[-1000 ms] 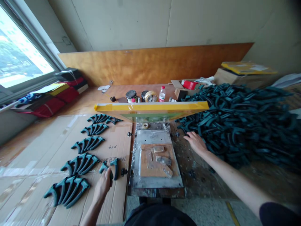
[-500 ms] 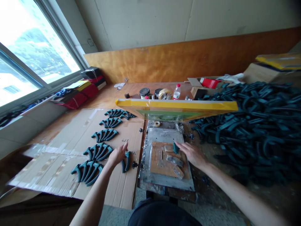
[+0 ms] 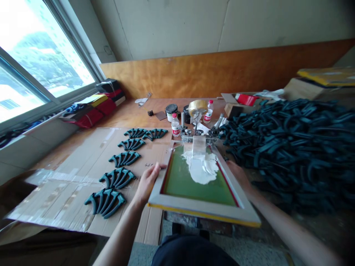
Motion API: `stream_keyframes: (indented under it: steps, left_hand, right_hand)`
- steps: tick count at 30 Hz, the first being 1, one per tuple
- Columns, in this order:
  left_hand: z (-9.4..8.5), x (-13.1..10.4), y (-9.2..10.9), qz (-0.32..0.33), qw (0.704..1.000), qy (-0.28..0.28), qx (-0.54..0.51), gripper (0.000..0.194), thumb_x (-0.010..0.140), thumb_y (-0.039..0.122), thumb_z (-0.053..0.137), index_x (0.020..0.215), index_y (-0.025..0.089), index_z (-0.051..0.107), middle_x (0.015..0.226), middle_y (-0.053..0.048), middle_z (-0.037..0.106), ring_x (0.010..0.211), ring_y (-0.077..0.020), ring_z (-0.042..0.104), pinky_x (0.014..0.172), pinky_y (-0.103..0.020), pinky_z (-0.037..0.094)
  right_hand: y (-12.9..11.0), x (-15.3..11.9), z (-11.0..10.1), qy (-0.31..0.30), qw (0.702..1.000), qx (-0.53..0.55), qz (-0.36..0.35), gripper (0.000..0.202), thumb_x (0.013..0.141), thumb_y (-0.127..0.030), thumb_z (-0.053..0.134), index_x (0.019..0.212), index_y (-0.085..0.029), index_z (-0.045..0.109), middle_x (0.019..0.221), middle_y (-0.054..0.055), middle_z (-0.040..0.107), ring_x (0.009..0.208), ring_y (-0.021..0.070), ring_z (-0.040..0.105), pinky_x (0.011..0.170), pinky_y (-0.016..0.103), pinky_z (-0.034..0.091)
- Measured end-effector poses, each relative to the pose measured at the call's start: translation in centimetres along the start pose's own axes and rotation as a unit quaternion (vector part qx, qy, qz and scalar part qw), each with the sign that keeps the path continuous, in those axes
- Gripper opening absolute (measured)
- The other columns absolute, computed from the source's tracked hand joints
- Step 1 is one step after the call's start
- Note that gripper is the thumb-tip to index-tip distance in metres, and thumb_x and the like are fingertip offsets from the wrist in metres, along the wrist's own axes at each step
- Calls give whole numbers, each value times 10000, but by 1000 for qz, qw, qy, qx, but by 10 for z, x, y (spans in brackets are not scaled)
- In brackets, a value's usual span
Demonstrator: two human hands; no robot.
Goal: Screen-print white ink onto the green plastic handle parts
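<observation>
A screen frame with green mesh and a patch of white paste lies lowered over the work plate, which it mostly hides. My left hand grips the frame's left edge. At the right edge my right hand is against the frame, its fingers partly hidden behind it. Curved dark green parts lie in fanned groups on the cardboard to the left. A clamp holds the frame's far end.
A large pile of dark green parts covers the right side. Behind the frame stand plastic bottles, a tub and a tape roll. Red and black boxes sit by the window.
The screen frame has swung down from its raised position, covering the plate and the green piece on it. Both hands have moved to its sides.
</observation>
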State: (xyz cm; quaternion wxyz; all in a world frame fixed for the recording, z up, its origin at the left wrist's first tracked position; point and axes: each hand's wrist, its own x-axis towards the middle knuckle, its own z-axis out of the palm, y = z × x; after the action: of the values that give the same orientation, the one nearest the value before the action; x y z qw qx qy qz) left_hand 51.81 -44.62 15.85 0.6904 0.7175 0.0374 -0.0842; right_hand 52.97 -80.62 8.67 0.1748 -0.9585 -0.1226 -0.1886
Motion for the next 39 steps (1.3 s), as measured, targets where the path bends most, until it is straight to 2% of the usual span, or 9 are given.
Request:
stream_keyframes:
  steps: [4, 9, 15, 19, 25, 28, 33, 36, 39]
  left_hand:
    - [-2, -6, -91, -59, 997, -23, 46, 754, 777, 586, 589, 1388, 167, 450, 737, 0, 640, 636, -150, 588, 565, -234, 448]
    - [1, 7, -135, -53, 986, -11, 158, 670, 862, 517, 465, 1425, 163, 384, 694, 26, 570, 598, -129, 512, 548, -227, 385]
    - [0, 3, -125, -42, 974, -10, 222, 577, 887, 491, 424, 1372, 181, 461, 686, 12, 585, 630, -155, 538, 573, -237, 377]
    - [2, 2, -119, -52, 971, -2, 235, 558, 884, 467, 432, 1363, 186, 475, 691, 7, 602, 639, -163, 561, 566, -235, 376]
    - [0, 3, -121, -41, 980, -2, 197, 571, 869, 479, 460, 1355, 179, 478, 670, 13, 600, 613, -156, 552, 559, -239, 389]
    - [0, 3, -124, -46, 986, -5, 162, 607, 858, 503, 471, 1366, 169, 462, 714, 0, 632, 629, -154, 570, 573, -242, 412]
    - [-1, 1, -103, -72, 989, -5, 125, 720, 796, 536, 552, 1402, 169, 421, 650, 29, 607, 553, -133, 541, 518, -226, 395]
    - [-2, -3, -66, -80, 993, -13, 81, 761, 771, 572, 584, 1399, 172, 428, 634, 36, 599, 545, -133, 548, 503, -218, 397]
    - [-2, -2, -19, -48, 998, -4, 42, 620, 795, 610, 548, 1213, 155, 607, 720, -3, 640, 620, -140, 577, 545, -222, 429]
  right_hand:
    - [-13, 51, -9, 39, 999, 4, -16, 422, 868, -325, 585, 1247, -143, 555, 1200, 140, 580, 1056, 258, 576, 885, 367, 491]
    - [-65, 73, 12, -163, 983, -54, -73, 226, 782, -212, 693, 986, -175, 604, 963, 81, 634, 939, 235, 577, 813, 319, 473]
    - [-63, 11, 2, -192, 950, 16, -247, 209, 819, -38, 449, 801, -173, 607, 800, 64, 617, 822, 200, 551, 733, 299, 433]
    - [-58, 6, -13, -240, 927, 53, -282, 206, 762, -35, 479, 771, -193, 611, 764, 40, 611, 777, 192, 545, 705, 302, 425]
    - [-69, -8, 6, -63, 964, 42, -255, 285, 828, -40, 420, 920, -161, 662, 881, 89, 653, 902, 226, 558, 811, 355, 438]
    - [-68, -22, 4, -58, 952, 62, -293, 257, 845, -58, 439, 948, -139, 660, 906, 99, 657, 903, 224, 560, 859, 365, 426]
    - [-70, 36, -7, -117, 972, 32, -202, 319, 828, -236, 671, 1142, -207, 621, 901, 54, 662, 879, 221, 566, 824, 345, 424]
    - [-65, 85, -18, -79, 989, -46, -120, 588, 818, -335, 701, 1360, -269, 484, 912, 53, 665, 861, 233, 576, 785, 336, 432]
    - [-36, 104, -38, 3, 998, -55, -39, 522, 887, -446, 586, 1355, -238, 487, 889, 68, 654, 849, 241, 588, 754, 332, 440]
